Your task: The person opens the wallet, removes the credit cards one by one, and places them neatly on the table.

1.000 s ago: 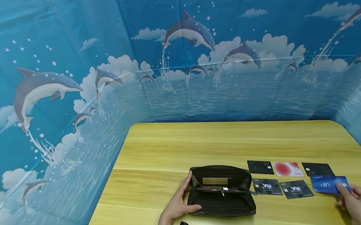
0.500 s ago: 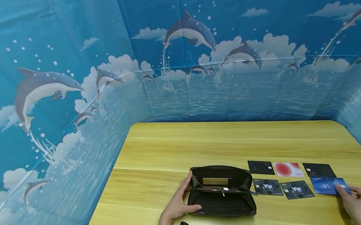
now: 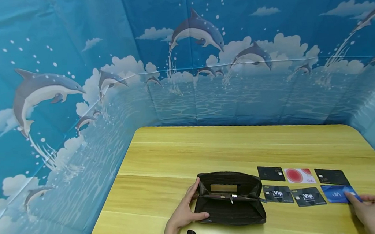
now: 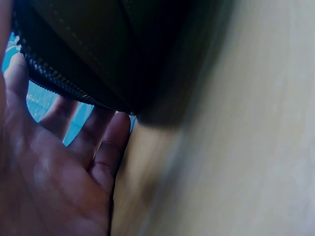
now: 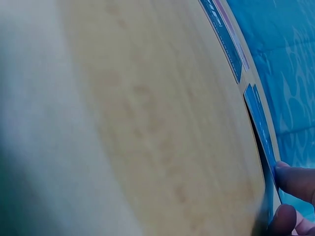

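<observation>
A dark long zip wallet [image 3: 230, 216] lies spread wide on the table, with a zipped divider and a light-coloured window inside. My left hand [image 3: 185, 212] grips its left end, thumb on the near flap and fingers along the far side. In the left wrist view those fingers [image 4: 111, 140] curl at the zip edge [image 4: 64, 81]. At the far right, my right hand [image 3: 373, 210] pinches the right end of a blue VIP card [image 3: 336, 194]. The right wrist view shows this card [image 5: 260, 120] sloping, its held end raised over a dark shadow.
Left of the blue card lie two dark grey Vip cards [image 3: 307, 197] side by side. Behind them are a black card [image 3: 270, 173], a white card with a red circle [image 3: 299, 176] and another black card [image 3: 331, 176]. A dolphin-print curtain [image 3: 185, 95] surrounds the yellow wooden table [image 3: 164, 155].
The blue card has shifted slightly left and lower, uncovering more of the black card behind it. My right thumb has slid a little left with it. The left hand and wallet stay put.
</observation>
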Motion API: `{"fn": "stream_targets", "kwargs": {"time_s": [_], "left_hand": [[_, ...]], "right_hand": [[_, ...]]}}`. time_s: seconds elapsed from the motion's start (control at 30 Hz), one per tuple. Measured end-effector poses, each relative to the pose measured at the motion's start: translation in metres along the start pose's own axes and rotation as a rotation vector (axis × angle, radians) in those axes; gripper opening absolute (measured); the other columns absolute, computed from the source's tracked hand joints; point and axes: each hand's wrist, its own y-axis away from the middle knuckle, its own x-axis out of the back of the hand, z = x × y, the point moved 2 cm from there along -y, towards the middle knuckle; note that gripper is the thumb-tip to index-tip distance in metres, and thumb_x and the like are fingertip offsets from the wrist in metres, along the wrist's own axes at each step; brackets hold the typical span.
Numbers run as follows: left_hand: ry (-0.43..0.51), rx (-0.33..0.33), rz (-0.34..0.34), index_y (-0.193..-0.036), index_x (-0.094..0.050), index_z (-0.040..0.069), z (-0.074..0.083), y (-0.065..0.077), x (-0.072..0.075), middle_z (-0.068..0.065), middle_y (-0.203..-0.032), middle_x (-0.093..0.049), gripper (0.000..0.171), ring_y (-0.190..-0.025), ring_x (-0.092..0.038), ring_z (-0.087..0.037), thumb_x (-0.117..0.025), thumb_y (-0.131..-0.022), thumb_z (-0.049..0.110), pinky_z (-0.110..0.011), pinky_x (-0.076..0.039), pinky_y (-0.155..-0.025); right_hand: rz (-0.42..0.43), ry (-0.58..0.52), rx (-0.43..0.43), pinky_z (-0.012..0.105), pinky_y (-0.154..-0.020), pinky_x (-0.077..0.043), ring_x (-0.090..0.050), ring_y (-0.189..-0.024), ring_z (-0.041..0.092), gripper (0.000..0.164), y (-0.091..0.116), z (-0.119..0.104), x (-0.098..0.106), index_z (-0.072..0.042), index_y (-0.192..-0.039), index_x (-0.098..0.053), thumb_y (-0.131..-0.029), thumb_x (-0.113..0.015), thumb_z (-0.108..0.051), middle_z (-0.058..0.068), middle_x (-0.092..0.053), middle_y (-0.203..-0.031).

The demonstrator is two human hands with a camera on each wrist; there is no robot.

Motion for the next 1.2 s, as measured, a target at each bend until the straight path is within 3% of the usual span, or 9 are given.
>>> {"fn": "stream_targets", "kwargs": {"time_s": [0.33,0.97,1.2], "left_hand": [[0.001,-0.016,0.007,-0.154,-0.008,0.015,-0.001,0.001,-0.001,-0.014,-0.154,-0.012,0.101,-0.136,-0.024,-0.022,-0.075,-0.081,0.004,-0.05,-0.028,-0.104],[0.003,-0.001,0.006,-0.154,-0.007,0.017,-0.001,0.0,0.0,-0.013,-0.154,-0.011,0.101,-0.136,-0.024,-0.022,-0.075,-0.081,0.004,-0.05,-0.028,-0.104],[0.001,-0.003,0.006,-0.154,-0.007,0.016,0.0,0.0,0.0,-0.013,-0.154,-0.012,0.101,-0.136,-0.023,-0.023,-0.075,-0.081,0.004,-0.052,-0.028,-0.104]], "right_hand": [[-0.009,0.049,-0.009,0.037,-0.059,-0.033,-0.049,-0.074,0.036,0.065,-0.004,0.001,-0.004,0.014,-0.106,-0.043,-0.09,-0.055,-0.048,0.025,-0.053,-0.075],[-0.048,0.034,-0.01,0.039,-0.058,-0.035,-0.053,-0.048,0.023,0.07,-0.013,0.008,-0.006,0.015,-0.107,-0.041,-0.09,-0.055,-0.051,0.017,-0.056,-0.062],[-0.048,0.04,-0.03,0.038,-0.058,-0.035,-0.052,-0.05,0.024,0.069,-0.01,0.004,-0.005,0.014,-0.107,-0.041,-0.09,-0.054,-0.051,0.017,-0.055,-0.063]]}}
